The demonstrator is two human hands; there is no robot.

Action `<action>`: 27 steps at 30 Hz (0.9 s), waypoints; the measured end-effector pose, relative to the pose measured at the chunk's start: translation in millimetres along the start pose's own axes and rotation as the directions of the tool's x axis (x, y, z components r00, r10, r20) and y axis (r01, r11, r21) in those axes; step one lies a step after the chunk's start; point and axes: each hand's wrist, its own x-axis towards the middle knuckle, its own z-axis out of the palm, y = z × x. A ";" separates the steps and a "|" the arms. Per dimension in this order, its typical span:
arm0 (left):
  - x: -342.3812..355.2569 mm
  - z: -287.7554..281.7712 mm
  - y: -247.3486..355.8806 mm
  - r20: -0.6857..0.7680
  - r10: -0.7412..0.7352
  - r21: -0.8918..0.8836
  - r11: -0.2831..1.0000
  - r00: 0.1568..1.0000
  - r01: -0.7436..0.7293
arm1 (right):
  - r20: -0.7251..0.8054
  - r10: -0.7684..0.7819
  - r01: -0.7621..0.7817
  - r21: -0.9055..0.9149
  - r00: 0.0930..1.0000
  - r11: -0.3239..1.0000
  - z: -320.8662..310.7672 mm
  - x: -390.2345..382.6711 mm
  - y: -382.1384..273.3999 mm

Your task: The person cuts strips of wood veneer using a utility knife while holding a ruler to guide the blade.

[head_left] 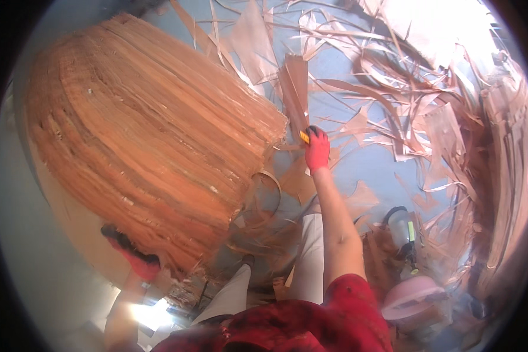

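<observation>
- The stack of brown wood veneer sheets (146,135) fills our left; its ragged edges could split if we pull unevenly.
- The narrow veneer strip (294,88) just beyond our right hand (317,151) could tear if it snags on the loose veneer scraps (387,111).
- That gloved right hand looks closed around a small yellow tool (304,138).
- Our gloved left hand (138,257) is at the stack's near edge; how far its fingers curl, we cannot tell.

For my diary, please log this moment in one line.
Right hand: holds small yellow item; left hand: at wood stack; floor: wood scraps
</observation>
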 end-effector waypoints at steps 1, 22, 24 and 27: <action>0.8 0.1 -1.2 -0.001 0.015 0.023 1.000 1.000 -0.015 | -0.015 0.025 -0.024 0.072 1.000 0.997 -21.0 -11.7 -12.7; 42.6 -44.3 48.8 -0.119 0.257 0.157 0.959 0.959 -0.237 | -0.422 0.021 -0.090 -0.144 0.906 0.985 -410.8 -405.6 -337.6; 36.0 -62.1 61.7 -0.141 0.283 0.179 0.950 0.949 -0.257 | -0.493 0.104 -0.198 -0.142 0.864 0.970 -410.1 -492.4 -374.4; 33.6 -61.0 77.4 -0.227 0.327 0.227 0.934 0.917 -0.277 | -0.564 0.229 -0.326 -0.077 0.793 0.942 -400.3 -609.7 -430.8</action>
